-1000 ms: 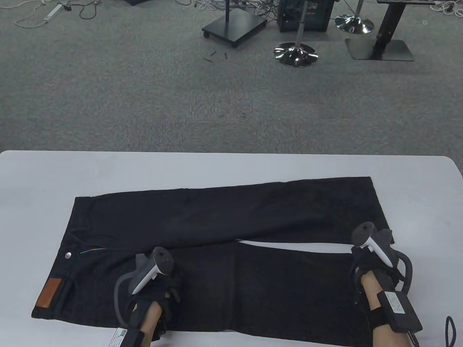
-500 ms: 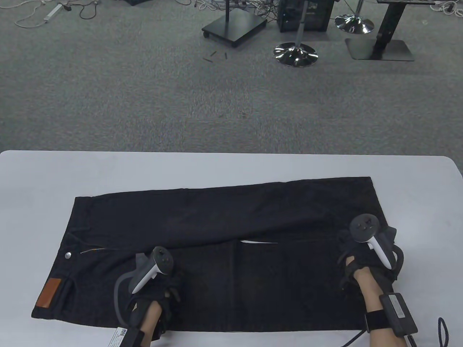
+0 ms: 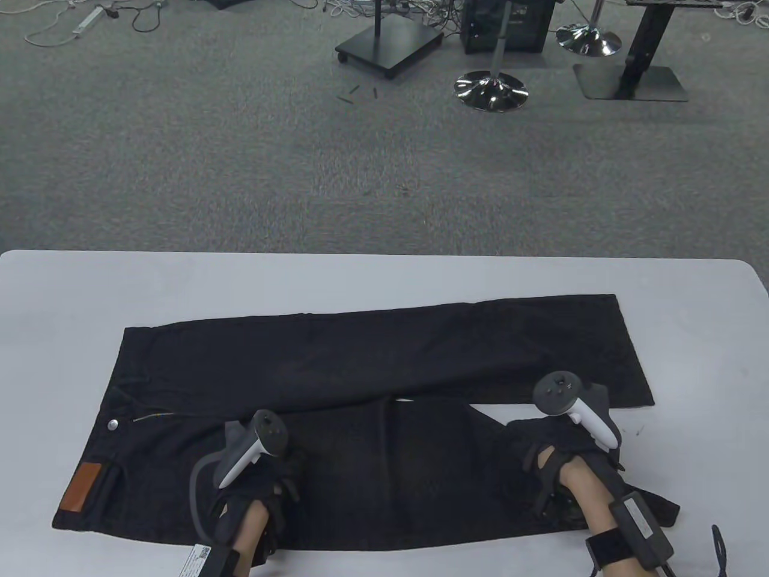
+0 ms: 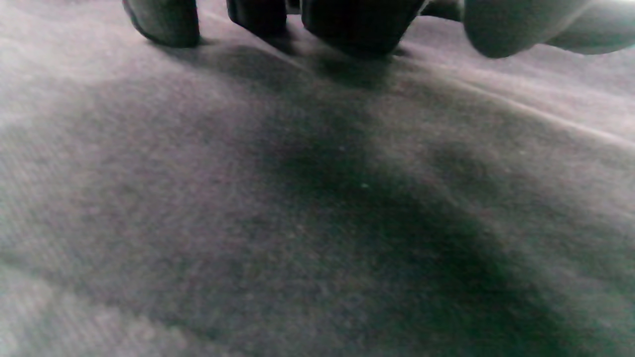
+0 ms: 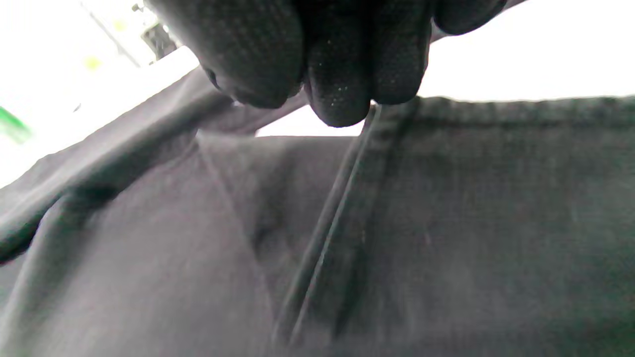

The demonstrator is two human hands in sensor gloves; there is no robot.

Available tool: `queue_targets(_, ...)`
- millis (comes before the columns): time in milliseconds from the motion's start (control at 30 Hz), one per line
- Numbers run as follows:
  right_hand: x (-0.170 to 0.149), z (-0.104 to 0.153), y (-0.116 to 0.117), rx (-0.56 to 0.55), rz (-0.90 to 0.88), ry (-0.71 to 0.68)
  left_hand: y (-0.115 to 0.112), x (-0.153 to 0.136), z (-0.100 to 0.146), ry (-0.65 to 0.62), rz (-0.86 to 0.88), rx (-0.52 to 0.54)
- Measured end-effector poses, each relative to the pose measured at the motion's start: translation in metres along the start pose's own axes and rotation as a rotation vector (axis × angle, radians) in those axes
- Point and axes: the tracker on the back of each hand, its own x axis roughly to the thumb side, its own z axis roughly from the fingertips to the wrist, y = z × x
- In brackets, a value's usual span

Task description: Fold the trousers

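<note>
Black trousers (image 3: 336, 384) spread flat on the white table (image 3: 384, 276), waist at left | left hand (image 3: 252, 481) rests on near leg, fingers (image 4: 163, 22) pressing flat | right hand (image 3: 559, 451) grips near leg's hem, fingers (image 5: 342, 74) bunched | wrists cut off at bottom edge

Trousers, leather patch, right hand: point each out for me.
Trousers (image 3: 372, 354): table view, middle of the far leg.
Leather patch (image 3: 82, 487): table view, centre of the brown patch at the waistband.
Right hand (image 3: 556, 448): table view, gloved back of the hand.
</note>
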Motion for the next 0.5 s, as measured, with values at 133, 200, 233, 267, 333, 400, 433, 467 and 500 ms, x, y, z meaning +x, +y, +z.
queue_targets(133, -0.005, -0.008, 0.010, 0.030, 0.197, 0.118, 0.000, 0.000, 0.000, -0.001, 0.001, 0.000)
queue_targets(200, -0.010, -0.013, 0.018, 0.044, 0.215, 0.153, 0.000, 0.000, 0.000, -0.001, 0.001, 0.000)
queue_targets(233, -0.012, -0.015, 0.022, 0.060, 0.216, 0.164, 0.000, 0.000, 0.000, -0.001, 0.001, 0.000)
queue_targets(267, -0.016, -0.018, 0.027, 0.076, 0.222, 0.174, 0.000, 0.000, 0.000, -0.001, 0.000, 0.001)
queue_targets(333, -0.017, -0.018, 0.033, 0.038, 0.239, 0.180, 0.000, 0.000, 0.000, -0.001, 0.001, 0.002)
queue_targets(400, -0.016, -0.017, 0.034, -0.019, 0.271, 0.171, 0.000, 0.000, 0.000, -0.001, 0.000, 0.002)
queue_targets(433, -0.015, -0.015, 0.033, -0.011, 0.301, 0.155, 0.000, 0.000, 0.000, -0.001, 0.000, 0.001)
queue_targets(467, -0.015, -0.013, 0.031, -0.012, 0.306, 0.145, 0.000, 0.000, 0.000, -0.001, 0.000, 0.001)
queue_targets(500, -0.016, -0.010, 0.026, -0.038, 0.286, 0.137, 0.000, 0.000, 0.000, -0.001, -0.001, 0.002)
